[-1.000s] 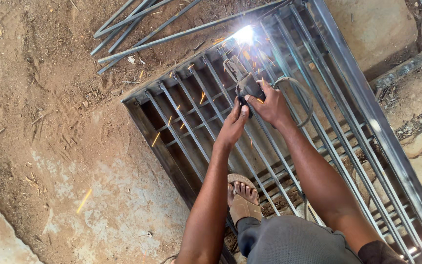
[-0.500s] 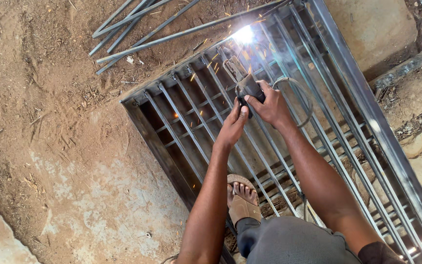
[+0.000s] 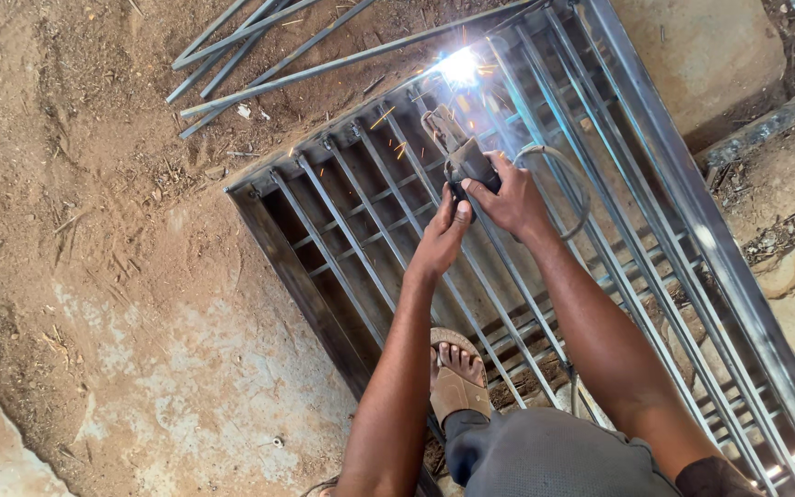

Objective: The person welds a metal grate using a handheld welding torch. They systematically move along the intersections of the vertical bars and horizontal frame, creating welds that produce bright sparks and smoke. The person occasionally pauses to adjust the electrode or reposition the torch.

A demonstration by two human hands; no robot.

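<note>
Right hand grips the welding holder, fingers wrapped; left hand steadies it, fingers curled. Arc glows upper centre on the steel grille.

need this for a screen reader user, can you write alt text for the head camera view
Seen from above, a person's right hand holds a welding holder, steadied by the left hand, while a bright arc throws sparks at the top of a metal grille lying on dirt. A sandalled foot rests on the bars; loose rods lie beyond.
</note>
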